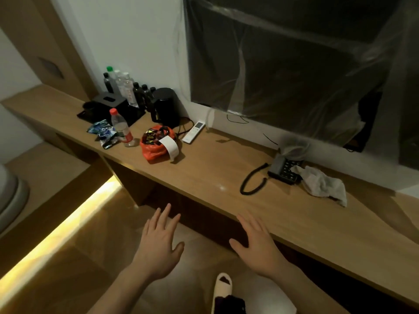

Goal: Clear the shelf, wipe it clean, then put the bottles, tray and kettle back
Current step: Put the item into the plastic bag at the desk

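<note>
**Both hands empty in front of a loaded shelf**

Head view: the left hand and the right hand hover palm-down at 6 o'clock, fingers straight and spread, holding nothing. The left hand hangs over the floor; the right hand's fingertips reach over the near edge of the wooden shelf, and contact with it cannot be told.

The shelf runs from 9 o'clock down to 4 o'clock along the wall. At 11 o'clock stands the black kettle, upright, its cord trailing toward the wall. Just beside it at its 9 o'clock lies the black tray, carrying a black tissue box and a black cup. Behind the tray, against the wall, stand the bottles: several dark ones with black caps and clear ones, one with a green cap. A clear bottle with a red cap stands apart, in front of the tray, next to a crumpled blue snack packet.

In front of the kettle sits an orange plastic bag with a white receipt curling out of it. A white remote control lies near the wall at the bag's 2 o'clock. At 3 o'clock sits a dark telephone with a coiled cord, and a grey cloth lies touching its right side. Above, a dark screen wrapped in clear plastic film hangs on the wall. A slippered foot shows at 6 o'clock.
</note>
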